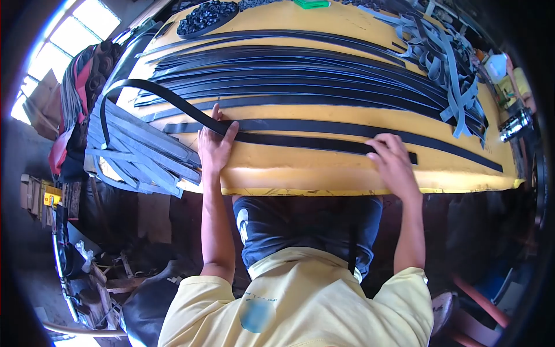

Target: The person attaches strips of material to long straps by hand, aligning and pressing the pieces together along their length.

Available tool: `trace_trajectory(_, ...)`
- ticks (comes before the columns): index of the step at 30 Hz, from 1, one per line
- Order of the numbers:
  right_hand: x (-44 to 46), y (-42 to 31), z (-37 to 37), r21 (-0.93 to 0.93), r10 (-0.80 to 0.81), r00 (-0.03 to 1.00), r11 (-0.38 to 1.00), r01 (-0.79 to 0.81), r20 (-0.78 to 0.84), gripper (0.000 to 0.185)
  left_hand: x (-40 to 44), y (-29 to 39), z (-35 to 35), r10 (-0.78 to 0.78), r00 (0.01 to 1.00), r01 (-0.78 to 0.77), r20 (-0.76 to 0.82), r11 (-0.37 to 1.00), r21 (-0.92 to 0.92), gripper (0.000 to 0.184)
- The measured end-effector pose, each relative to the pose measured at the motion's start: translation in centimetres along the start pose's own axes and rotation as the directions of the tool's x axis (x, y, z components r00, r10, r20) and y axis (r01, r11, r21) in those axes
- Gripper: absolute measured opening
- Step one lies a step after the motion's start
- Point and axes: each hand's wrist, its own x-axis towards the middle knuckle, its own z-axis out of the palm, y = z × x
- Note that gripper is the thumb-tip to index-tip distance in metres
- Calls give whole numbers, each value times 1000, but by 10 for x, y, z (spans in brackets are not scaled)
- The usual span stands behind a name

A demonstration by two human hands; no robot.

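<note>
A long black strip [300, 142] lies along the front of the yellow table [277, 173], its left part arching up and over to the left. My left hand [217, 144] grips this strip near the start of the arch, thumb over it. Near its right end, my right hand [393, 159] has bent fingers on the strip; whether they pinch it is unclear. Just behind lies another black strip [439, 148], flat and partly covered on the left. Many more black strips [277, 75] are spread side by side farther back.
Grey strips [139, 150] are piled at the table's left edge, and a tangle of grey-blue strips [451, 69] sits at the right. A heap of small black pieces [207, 18] and a green object [312, 4] are at the back. Part of another person [520, 84] shows at far right.
</note>
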Motion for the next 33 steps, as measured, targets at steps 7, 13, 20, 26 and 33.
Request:
trace_trajectory(7, -35, 61, -47, 1, 174, 984, 985, -174, -38, 28, -2, 12, -5, -8, 996, 9, 92, 1000, -6, 87)
trace_trajectory(13, -44, 86, -71, -19, 195, 981, 980, -196, -12, 28, -1, 9, -4, 3, 996, -4, 87, 1000, 12, 85)
trace_trajectory(20, -59, 128, -88, 3, 325, 944, 946, -325, -47, 15, 0, 2, 2, 35, 999, -35, -4, 999, -1, 82)
trace_trajectory(26, -12, 30, -35, -11, 127, 937, 990, -138, -325, 19, -2, 10, 0, 88, 996, -91, 25, 985, 147, 79)
trace_trajectory(33, 85, -93, 110, 150, -175, 984, 973, 176, -18, 43, -1, 5, -4, 126, 986, -150, 112, 958, 244, 78)
